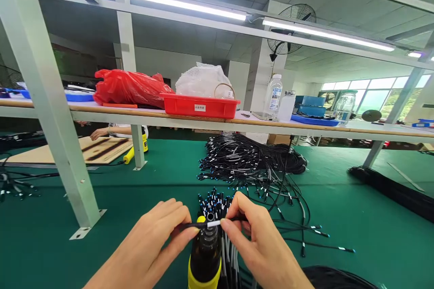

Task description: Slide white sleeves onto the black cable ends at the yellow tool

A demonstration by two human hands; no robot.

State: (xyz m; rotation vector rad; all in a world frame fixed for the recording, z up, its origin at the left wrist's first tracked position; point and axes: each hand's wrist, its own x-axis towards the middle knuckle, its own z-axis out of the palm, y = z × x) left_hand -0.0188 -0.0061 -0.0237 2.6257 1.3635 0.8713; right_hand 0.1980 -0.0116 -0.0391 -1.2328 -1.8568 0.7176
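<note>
My left hand (162,230) pinches a thin black cable between thumb and fingertips. Right of it, my right hand (256,235) grips the same cable, its thumb at the end of a short white sleeve (213,224) on it. The cable runs level between both hands, across the top of an upright black-and-yellow heat gun (206,253) whose round nozzle points up. I cannot tell whether cable and nozzle touch. Behind the heat gun lies a bundle of cables (215,203) with blue-tipped ends, partly hidden by my hands.
A large heap of black cables (247,158) lies on the green table (162,171), with loose ends reaching right. More cables (393,189) lie far right. A metal post (64,113) stands left. The shelf above carries a red bin (200,106). Another person's hand (100,133) shows behind.
</note>
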